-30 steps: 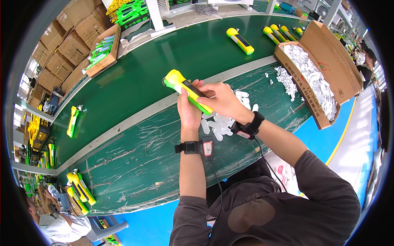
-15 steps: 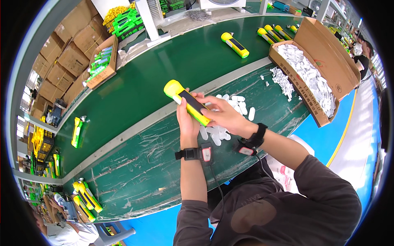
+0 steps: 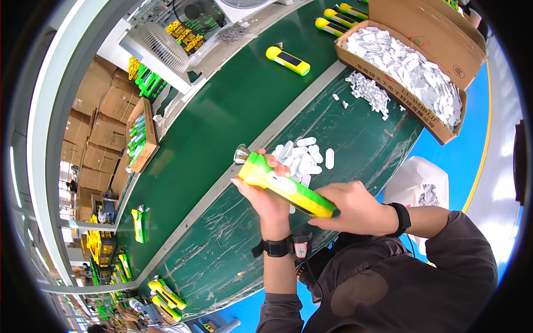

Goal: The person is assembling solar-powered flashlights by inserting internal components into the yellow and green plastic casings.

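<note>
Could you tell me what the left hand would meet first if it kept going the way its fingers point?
Probably the heap of small white pieces lying just beyond the left hand; depth is uncertain.

Single head-worn fisheye view, steeply down and close over the green workbench (image 3: 233, 244), edges curved.

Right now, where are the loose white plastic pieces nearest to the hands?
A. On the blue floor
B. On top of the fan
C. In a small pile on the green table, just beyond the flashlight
C: the white pieces lie piled on the green table, just beyond the yellow-green flashlight that both hands hold.
</note>
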Action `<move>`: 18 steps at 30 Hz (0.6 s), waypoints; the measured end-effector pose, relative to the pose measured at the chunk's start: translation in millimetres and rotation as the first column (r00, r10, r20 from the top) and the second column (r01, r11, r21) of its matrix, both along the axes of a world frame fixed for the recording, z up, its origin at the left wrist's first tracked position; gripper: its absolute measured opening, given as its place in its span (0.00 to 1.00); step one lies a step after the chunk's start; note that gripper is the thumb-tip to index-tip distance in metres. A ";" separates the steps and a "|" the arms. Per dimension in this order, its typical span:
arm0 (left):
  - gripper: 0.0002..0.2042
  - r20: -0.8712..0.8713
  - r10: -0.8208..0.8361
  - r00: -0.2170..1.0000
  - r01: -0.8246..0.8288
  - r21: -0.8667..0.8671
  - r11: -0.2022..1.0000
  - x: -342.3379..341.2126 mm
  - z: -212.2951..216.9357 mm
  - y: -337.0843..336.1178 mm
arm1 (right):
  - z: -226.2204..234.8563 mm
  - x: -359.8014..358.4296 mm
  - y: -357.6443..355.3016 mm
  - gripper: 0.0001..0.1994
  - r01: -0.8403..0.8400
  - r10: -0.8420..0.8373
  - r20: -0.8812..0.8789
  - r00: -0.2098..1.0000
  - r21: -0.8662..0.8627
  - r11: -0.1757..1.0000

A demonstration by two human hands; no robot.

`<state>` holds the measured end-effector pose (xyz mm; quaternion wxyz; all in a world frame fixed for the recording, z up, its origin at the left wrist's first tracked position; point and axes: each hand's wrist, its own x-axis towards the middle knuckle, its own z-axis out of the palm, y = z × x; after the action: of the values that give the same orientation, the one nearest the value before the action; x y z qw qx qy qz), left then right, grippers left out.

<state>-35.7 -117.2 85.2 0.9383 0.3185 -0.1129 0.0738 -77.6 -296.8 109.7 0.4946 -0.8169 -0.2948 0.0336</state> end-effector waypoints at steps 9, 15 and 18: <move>0.23 -0.274 -0.059 0.960 0.106 0.163 0.981 -13.5 26.7 -86.7 | -6.3 11.7 -81.4 0.21 -0.118 0.141 -0.165 0.976 0.144 0.982; 0.14 -0.236 -0.297 0.925 0.335 0.140 0.932 2.9 33.7 -165.7 | -0.8 -20.8 -150.4 0.23 0.169 -0.084 -0.287 0.954 0.287 0.943; 0.11 -0.258 -0.362 0.896 0.411 0.169 0.896 2.3 48.2 -224.6 | 14.3 -53.5 -193.4 0.33 0.318 -0.301 -0.109 0.947 0.218 0.923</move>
<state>-33.4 -341.8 133.4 0.8998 0.3970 -0.0774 -0.1637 -131.0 -490.2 124.0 0.5962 -0.7879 -0.1456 -0.0498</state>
